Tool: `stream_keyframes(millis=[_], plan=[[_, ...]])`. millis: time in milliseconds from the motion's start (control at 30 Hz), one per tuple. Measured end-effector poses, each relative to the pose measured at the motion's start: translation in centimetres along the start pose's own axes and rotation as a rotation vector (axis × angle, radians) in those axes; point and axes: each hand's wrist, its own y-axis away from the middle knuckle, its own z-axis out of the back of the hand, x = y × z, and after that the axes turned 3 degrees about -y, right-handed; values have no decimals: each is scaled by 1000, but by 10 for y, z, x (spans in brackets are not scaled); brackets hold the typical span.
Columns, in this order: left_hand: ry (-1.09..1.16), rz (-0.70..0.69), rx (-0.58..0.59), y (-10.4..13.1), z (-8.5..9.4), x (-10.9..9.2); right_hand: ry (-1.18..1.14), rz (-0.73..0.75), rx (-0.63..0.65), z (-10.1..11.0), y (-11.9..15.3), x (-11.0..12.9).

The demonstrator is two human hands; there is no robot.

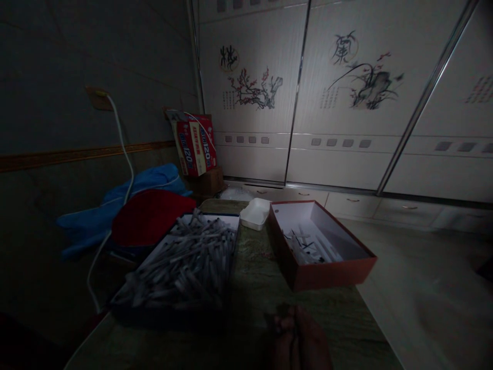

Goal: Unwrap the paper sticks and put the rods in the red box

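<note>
At the table's near edge, my left hand (pixel 283 336) and my right hand (pixel 311 336) are close together, side by side and apparently touching. Both look closed, with fingers curled inward. Dim light hides whatever they may hold. To their left stands a dark-rimmed box (pixel 169 314) heaped with slim, pale, pen-like sticks (pixel 196 262). Just beyond the hands on the right is a red-brown box (pixel 331 276) with a white inside. A smaller number of similar pale sticks (pixel 308 246), some with dark tips, lies in it.
A small white tray (pixel 254 215) sits between the boxes on the marbled table (pixel 252 277). Red cloth (pixel 150 218) and blue cloth (pixel 154 180) lie at the left. A white cable (pixel 122 139) hangs from the wall. Behind are a red carton (pixel 195 146) and sliding wardrobe doors (pixel 250 123).
</note>
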Motion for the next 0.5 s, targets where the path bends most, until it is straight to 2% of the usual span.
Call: stream_keyframes(millis=[100, 267, 400, 500], plan=[[-190, 33, 15, -7, -7, 4, 13, -8, -16, 5, -3, 1], [-195, -78, -21, -5, -13, -2, -109, -70, -88, 16, -8, 5], [-129, -77, 135, 1, -4, -22, 64, -44, -137, 29, -13, 6], [-89, -87, 276, 8, 7, -40, 80, -66, -176, 33, -13, 7]])
